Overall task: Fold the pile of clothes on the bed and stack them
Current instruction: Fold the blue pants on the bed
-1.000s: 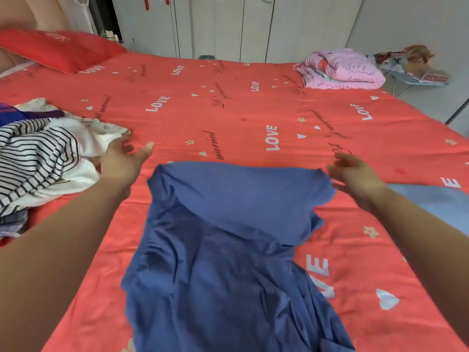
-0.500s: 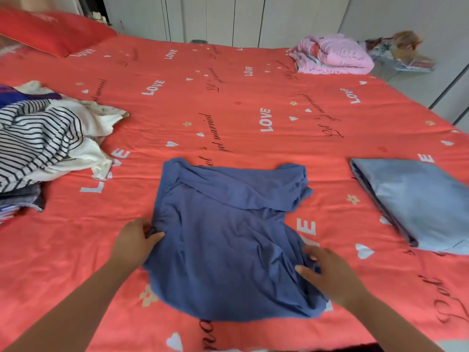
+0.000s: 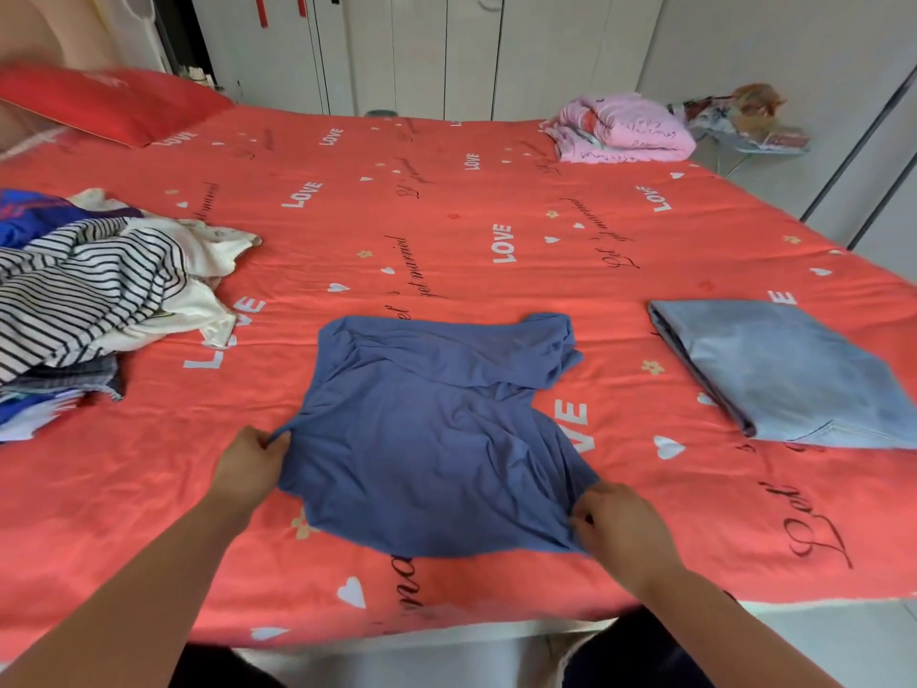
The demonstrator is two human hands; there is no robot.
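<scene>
Near the front edge of the bed, about midway along it, lies the blue shirt, spread on the red sheet with its far part already turned back over itself in a loose band. The left hand pinches the shirt's left side edge between thumb and fingers. The right hand grips the near right corner of the hem, fingers curled into the cloth. The unfolded pile of clothes, a striped top uppermost, sits at the bed's left edge, well apart from the shirt. A folded light-blue garment lies towards the right edge, also apart.

The cloth looks thin and limp, with wrinkles running across the middle. If the two hands lift or pull unevenly, the turned-back band will likely slide open and the fold will come out skewed. Folding over the wrinkles without smoothing them would probably set creases and leave a lumpy piece that sits badly on the light-blue one. The near hem lies close to the front edge, so a tug towards the person could drag it off the bed.
</scene>
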